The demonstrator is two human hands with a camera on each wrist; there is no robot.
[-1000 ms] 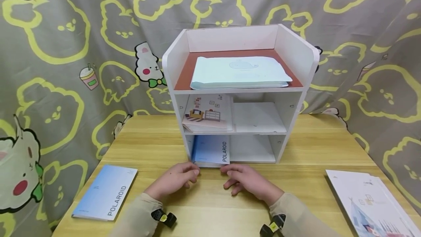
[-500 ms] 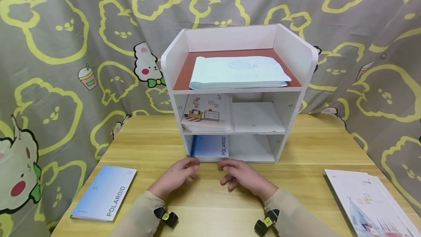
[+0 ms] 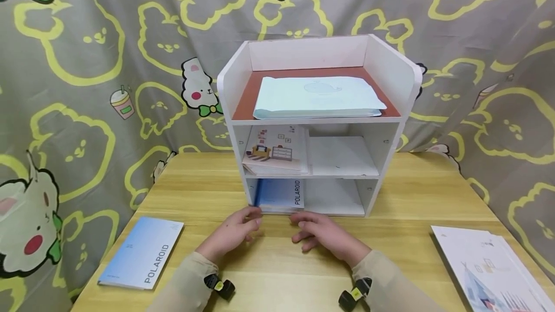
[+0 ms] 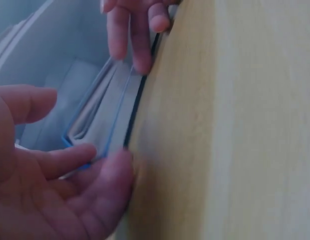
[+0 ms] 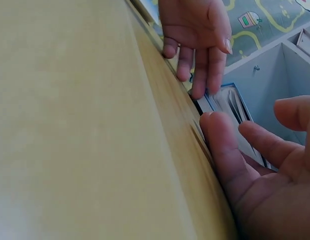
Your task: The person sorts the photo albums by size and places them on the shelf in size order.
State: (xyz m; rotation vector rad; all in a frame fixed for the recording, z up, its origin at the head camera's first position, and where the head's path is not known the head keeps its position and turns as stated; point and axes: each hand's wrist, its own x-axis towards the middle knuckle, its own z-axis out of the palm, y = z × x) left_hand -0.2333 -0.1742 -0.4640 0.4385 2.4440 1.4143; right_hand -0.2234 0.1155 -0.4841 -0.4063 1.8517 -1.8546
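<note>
A blue POLAROID album (image 3: 279, 192) lies in the left half of the bottom compartment of a white shelf unit (image 3: 370, 196), its front edge close to the shelf's front. My left hand (image 3: 230, 235) is at the unit's lower left corner, fingers loosely bent. Opposite it, my right hand (image 3: 327, 236) has its fingertips just in front of the album's right corner. In the left wrist view, fingertips from both hands come right up to the album's near edge (image 4: 112, 107). The right wrist view shows the album (image 5: 235, 102) between the two hands, with nothing pinched by either.
Another blue POLAROID album (image 3: 142, 253) lies on the wooden table (image 3: 282, 278) at left. Illustrated white booklets (image 3: 490, 264) lie at right. The middle shelf bears an illustrated booklet stack (image 3: 277, 150); a pale whale-print packet (image 3: 321, 95) lies on top. A patterned curtain (image 3: 151, 61) hangs behind.
The album in the bottom compartment has slid deeper in, away from me; its front no longer overhangs the shelf. Both hands moved slightly forward with it, then stayed nearly still.
</note>
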